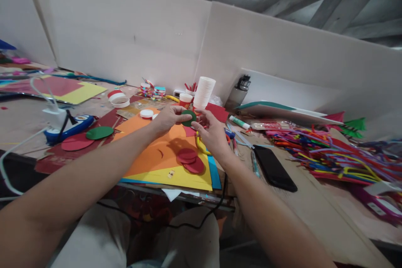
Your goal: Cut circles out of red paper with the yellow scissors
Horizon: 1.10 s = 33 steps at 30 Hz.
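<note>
A small green paper circle (189,119) is held up over the sheets. My left hand (170,119) pinches its left side between thumb and fingers. At its right edge are the bent thumb and fingers of my right hand (211,129), closed on it. Below lie an orange sheet (141,160) and a yellow sheet (191,181), with several red paper circles (194,164) overlapping on top. Yellow scissor handles (201,144) show partly behind my right hand. A larger green circle (99,132) and a pinkish-red one (77,142) lie to the left.
Stacked white paper cups (204,91) stand behind my hands. On the right are a glue stick (239,122), a black phone (274,167) and a heap of colourful pipe cleaners (326,150). A blue device (70,129) with a white plug and cable sits left. White panels (125,29) rise behind the table.
</note>
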Available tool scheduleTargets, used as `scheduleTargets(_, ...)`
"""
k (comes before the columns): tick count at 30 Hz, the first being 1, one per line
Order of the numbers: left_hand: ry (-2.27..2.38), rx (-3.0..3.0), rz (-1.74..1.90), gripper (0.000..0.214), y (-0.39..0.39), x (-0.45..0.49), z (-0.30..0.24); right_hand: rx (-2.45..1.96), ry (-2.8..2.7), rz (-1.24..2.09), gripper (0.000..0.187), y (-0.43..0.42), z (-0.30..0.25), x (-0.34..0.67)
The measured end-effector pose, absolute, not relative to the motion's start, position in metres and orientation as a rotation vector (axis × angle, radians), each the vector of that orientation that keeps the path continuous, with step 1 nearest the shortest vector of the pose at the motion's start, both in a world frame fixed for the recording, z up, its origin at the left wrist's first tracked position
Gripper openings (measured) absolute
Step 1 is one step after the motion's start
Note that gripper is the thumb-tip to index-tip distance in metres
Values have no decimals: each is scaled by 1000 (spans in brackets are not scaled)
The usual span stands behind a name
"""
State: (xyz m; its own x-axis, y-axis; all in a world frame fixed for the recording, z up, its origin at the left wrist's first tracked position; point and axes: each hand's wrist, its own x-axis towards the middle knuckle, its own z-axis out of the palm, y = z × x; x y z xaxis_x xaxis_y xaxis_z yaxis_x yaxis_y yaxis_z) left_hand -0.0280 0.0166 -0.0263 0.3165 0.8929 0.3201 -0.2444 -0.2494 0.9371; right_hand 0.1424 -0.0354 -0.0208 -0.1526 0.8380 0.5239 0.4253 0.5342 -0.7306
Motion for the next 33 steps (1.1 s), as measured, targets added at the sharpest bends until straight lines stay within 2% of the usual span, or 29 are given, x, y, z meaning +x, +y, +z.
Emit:
scheduleTargets(7,630,1426,1037,31,13,-26,-28,-1021,-1576,831,28,-31,-29,132)
scheduleTargets(12,603,1246,1014,41,14,-22,-29,-1009,-1338,1027,32,-26,-32,133)
scheduleTargets(17,674,1031,975,37,15,-22,-24,-995,-1094,1291,28,-33,-23,136)
scheduleTargets(23,606,1011,935,26,14,-24,-22,-911,-938,1572,38,-38,-13,139)
scheduleTargets(28,585,1124,922,30,13,-27,-23,-922,-991,1530,43,-35,-17,141)
scheduleTargets(33,664,1278,922,35,13,-29,-25,-1005,-1318,1092,37,-28,-29,142)
